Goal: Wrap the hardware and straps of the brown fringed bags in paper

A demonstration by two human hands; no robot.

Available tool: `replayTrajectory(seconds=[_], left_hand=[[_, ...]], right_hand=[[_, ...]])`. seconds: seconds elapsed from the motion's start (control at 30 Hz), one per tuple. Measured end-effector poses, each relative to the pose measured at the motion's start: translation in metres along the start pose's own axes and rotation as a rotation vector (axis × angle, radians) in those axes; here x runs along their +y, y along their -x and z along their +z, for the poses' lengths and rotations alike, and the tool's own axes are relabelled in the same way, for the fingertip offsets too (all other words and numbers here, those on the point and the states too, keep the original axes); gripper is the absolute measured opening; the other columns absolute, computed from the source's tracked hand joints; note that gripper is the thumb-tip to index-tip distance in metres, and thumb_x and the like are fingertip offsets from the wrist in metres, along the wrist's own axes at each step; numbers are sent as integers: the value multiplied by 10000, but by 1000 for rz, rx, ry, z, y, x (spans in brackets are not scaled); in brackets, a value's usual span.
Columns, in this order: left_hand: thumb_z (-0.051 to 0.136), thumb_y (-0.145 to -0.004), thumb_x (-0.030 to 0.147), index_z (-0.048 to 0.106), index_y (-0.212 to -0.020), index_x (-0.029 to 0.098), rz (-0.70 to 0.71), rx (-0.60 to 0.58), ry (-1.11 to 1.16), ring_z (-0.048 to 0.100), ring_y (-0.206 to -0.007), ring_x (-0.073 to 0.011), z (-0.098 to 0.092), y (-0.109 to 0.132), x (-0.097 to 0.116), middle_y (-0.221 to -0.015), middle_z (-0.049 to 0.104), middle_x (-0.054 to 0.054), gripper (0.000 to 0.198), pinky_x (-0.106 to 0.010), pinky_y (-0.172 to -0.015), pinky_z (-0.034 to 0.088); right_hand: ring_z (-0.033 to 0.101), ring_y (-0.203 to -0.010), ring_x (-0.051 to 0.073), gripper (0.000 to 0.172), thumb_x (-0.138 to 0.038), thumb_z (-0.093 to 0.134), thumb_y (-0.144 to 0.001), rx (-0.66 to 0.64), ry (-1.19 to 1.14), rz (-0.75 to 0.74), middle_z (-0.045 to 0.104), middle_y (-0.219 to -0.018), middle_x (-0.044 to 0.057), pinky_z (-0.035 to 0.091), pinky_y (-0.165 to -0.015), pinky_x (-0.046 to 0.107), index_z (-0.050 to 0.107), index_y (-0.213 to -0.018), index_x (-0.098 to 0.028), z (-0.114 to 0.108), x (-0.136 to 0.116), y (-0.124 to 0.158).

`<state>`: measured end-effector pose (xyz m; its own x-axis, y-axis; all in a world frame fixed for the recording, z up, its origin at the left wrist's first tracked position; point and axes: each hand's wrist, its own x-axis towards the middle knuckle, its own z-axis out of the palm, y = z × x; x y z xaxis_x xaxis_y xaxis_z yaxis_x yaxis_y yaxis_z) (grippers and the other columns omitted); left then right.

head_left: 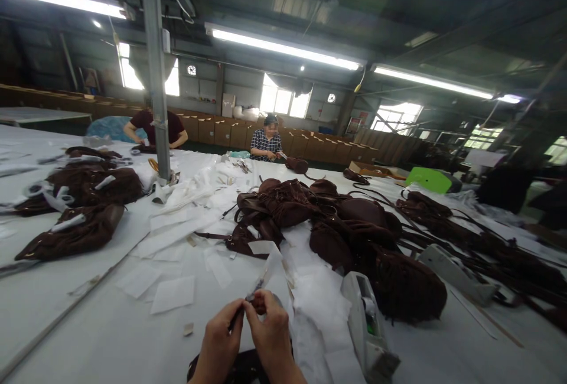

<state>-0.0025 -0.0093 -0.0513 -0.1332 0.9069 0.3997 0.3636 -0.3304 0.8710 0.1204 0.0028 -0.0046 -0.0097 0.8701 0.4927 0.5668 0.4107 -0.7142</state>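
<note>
My left hand and my right hand meet at the near edge of the table, fingertips pinched close together. Between them is something small and dark, mostly covered by the fingers, so its kind cannot be made out. A dark brown or black item lies under my wrists, largely hidden by them. Just beyond my fingertips, thin white paper lies on the table. A grey tape dispenser stands to the right of my right hand. Past it is a heap of dark brown bags with straps.
More brown bags with white wrapping lie at left. Loose white sheets cover the middle. A metal post rises from the table. Another dispenser and a green box are at right. Two people work across the table.
</note>
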Motion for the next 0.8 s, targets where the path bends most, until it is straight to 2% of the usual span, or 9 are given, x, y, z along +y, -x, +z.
replayTrajectory(seconds=[0.13, 0.27, 0.37, 0.5, 0.57, 0.63, 0.7, 0.8], left_hand=[[508, -875, 284, 686, -1030, 202, 47, 38, -22, 694, -932, -229, 1, 3, -3, -1024, 738, -92, 249, -320, -824, 556], [528, -868, 318, 706, -1007, 229, 21, 19, 51, 694, -902, -235, -1, 2, 3, -987, 744, -78, 243, -320, -813, 551], [591, -826, 367, 727, -927, 237, -58, 16, 126, 691, -854, -242, -1, 0, 10, -917, 747, -73, 214, -308, -796, 537], [612, -802, 423, 626, -1153, 206, -215, 17, 174, 647, -630, -202, -4, -5, 22, -740, 718, -34, 413, -295, -653, 512], [600, -808, 437, 636, -1129, 188, -257, -31, 197, 598, -567, -176, -8, -10, 24, -686, 694, -19, 408, -284, -613, 488], [623, -785, 456, 692, -944, 173, -317, -47, 282, 570, -556, -157, -11, -15, 20, -681, 685, -26, 332, -271, -592, 475], [681, -728, 477, 684, -799, 159, -423, 0, 440, 548, -538, -135, -13, -19, 13, -668, 675, -27, 326, -246, -551, 460], [764, -641, 470, 653, -733, 143, -575, 85, 679, 524, -510, -91, -12, -23, 1, -646, 660, -11, 358, -197, -514, 428]], right_hand=[[671, -690, 166, 197, -220, 444, -923, -5, 94, -117, 694, -757, 29, 482, -633, 232, 626, -849, -201, 2, 4, -1], [640, -678, 180, 240, -185, 373, -950, 4, 282, -228, 656, -729, 38, 448, -623, 258, 584, -835, -194, 4, 12, -2], [612, -673, 196, 232, -153, 366, -944, -12, 402, -247, 624, -718, 40, 422, -612, 280, 548, -807, -198, 4, 16, -2], [582, -683, 212, 236, -109, 369, -919, -72, 463, -324, 607, -725, 47, 411, -625, 306, 538, -778, -197, 5, 14, -1], [576, -692, 215, 251, -115, 365, -920, -113, 436, -360, 610, -733, 48, 416, -637, 313, 546, -769, -199, 4, 10, -1], [586, -706, 206, 260, -146, 356, -939, -119, 332, -321, 619, -743, 47, 430, -639, 301, 562, -788, -200, 2, 7, -1], [607, -712, 188, 250, -190, 356, -957, -69, 176, -189, 639, -767, 46, 450, -632, 276, 588, -863, -195, -1, 5, 0], [633, -704, 173, 199, -252, 444, -935, -65, -1, 11, 676, -795, 45, 475, -638, 257, 633, -908, -193, -3, 5, 3]])
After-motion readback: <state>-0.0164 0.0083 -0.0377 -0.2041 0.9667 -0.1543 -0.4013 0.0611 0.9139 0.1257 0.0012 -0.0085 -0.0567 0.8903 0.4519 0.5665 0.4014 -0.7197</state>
